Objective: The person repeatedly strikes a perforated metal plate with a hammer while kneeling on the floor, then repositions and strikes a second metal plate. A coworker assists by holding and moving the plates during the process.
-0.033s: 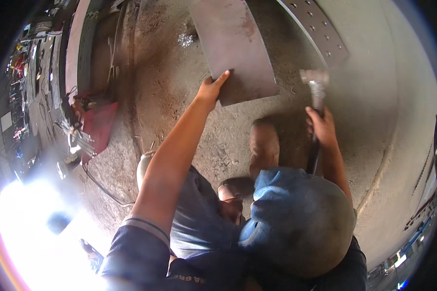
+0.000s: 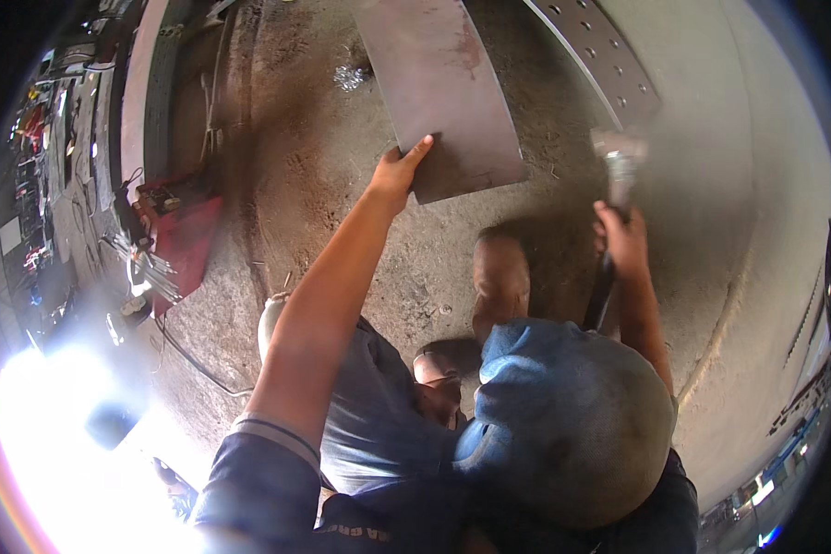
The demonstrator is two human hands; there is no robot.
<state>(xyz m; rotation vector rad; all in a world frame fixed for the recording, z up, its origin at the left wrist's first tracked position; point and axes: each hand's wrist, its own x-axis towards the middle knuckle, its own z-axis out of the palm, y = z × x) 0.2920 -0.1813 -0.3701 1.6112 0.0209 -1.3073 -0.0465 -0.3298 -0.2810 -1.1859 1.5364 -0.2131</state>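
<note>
My left hand is closed on the near left edge of a flat, brownish-grey metal plate. The thumb lies on the plate's top face; the other fingers are mostly hidden. In my right hand is a hammer, gripped by its dark handle below a silvery wrapped neck. The hammer's head is smeared by motion and held to the right of the plate, apart from it. A perforated metal plate lies beyond the hammer, to the far right.
Below the plate stand my two brown boots on the rough concrete floor. At left are a red box, thin rods and a cable. A long beam runs along the far left. Strong glare fills the lower left.
My right hand and the hammer have shifted slightly to the right. The left hand and the plate have barely moved.
</note>
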